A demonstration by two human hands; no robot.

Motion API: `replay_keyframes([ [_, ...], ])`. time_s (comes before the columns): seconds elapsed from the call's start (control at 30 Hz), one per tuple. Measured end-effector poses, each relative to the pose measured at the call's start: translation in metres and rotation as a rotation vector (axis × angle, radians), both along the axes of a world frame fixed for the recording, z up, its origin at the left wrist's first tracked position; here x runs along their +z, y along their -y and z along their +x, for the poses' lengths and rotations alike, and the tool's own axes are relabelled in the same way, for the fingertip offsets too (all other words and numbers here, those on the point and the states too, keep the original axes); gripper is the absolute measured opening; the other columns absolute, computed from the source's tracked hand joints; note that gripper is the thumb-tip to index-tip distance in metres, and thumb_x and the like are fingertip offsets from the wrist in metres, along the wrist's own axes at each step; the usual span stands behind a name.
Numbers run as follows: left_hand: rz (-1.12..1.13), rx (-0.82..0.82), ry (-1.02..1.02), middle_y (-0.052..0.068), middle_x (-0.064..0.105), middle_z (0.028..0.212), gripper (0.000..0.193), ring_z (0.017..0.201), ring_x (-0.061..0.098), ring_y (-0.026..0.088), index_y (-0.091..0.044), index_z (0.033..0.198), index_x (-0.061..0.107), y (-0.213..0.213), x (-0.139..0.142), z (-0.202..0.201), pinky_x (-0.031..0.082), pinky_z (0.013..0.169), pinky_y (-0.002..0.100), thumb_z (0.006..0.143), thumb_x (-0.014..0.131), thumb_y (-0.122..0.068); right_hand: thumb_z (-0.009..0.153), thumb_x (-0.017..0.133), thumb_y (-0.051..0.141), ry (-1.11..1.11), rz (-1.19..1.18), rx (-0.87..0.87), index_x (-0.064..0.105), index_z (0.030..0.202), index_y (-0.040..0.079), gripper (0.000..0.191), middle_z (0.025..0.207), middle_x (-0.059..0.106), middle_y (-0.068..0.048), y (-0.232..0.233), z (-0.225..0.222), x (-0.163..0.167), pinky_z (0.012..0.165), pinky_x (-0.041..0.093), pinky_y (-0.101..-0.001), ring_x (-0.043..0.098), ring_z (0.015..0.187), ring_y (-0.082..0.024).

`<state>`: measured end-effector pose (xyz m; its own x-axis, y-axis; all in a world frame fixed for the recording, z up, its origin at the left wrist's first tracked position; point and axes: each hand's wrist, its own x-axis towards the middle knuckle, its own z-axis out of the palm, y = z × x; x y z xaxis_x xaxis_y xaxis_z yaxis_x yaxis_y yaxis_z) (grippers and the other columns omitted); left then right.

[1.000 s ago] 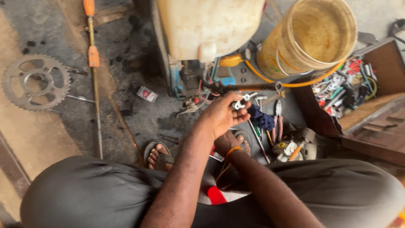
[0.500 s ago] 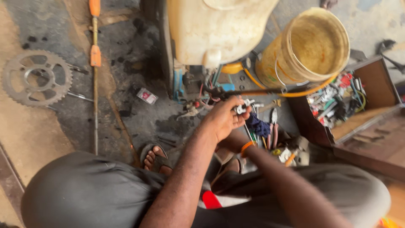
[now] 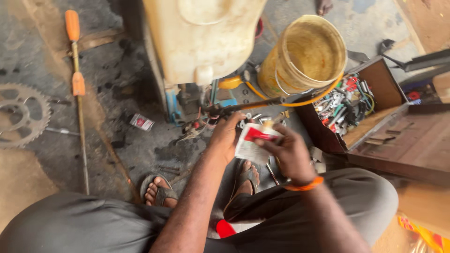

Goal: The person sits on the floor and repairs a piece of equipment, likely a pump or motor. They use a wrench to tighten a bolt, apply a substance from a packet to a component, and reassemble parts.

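Note:
A small white and red packet (image 3: 255,140) is held between both hands in front of my knees. My left hand (image 3: 226,137) grips its left edge, fingers curled behind it. Fingers of my right hand (image 3: 287,152), which wears an orange wristband (image 3: 304,186), pinch the packet's right side and top. Below the hands lie several small metal tools and parts (image 3: 262,119) on the dirty concrete floor, partly hidden by the packet.
A cream plastic tank (image 3: 206,37) and a yellow bucket (image 3: 304,56) stand ahead. A wooden box of tools (image 3: 356,103) is at right. A sprocket (image 3: 21,115) and orange-handled rod (image 3: 77,84) lie left. My sandalled feet (image 3: 159,189) rest below.
My left hand held a small metal part before; now both hands hold the white and red packet. My right hand rose from the floor to meet it. The view shifted closer.

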<state>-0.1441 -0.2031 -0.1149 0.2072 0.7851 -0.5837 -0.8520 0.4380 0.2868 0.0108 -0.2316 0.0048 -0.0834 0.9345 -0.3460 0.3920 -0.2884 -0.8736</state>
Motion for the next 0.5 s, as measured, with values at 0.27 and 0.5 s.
replay_keyframes([
  [0.27,-0.078,-0.063,-0.231,0.014,0.070,0.093,0.037,0.074,0.073,0.026,-0.002,0.105,0.058,0.002,0.016,-0.002,0.062,0.059,0.043,0.081,0.075,-0.023,0.082,0.085,0.025,0.457,0.414,0.148,0.074,0.107,0.004,0.035,0.077,0.072,-0.012,0.010,-0.020,0.004,0.061,0.053,-0.0312,0.066,0.064,-0.011],
  [0.5,-0.045,-0.070,-0.351,0.009,0.069,0.099,0.039,0.074,0.071,0.019,-0.007,0.113,0.059,0.004,0.020,0.003,0.058,0.057,0.035,0.082,0.072,-0.025,0.084,0.085,0.027,0.470,0.314,0.123,0.072,0.093,0.004,0.028,0.064,0.063,-0.013,0.012,-0.029,0.008,0.055,0.050,-0.0331,0.055,0.054,-0.013],
])
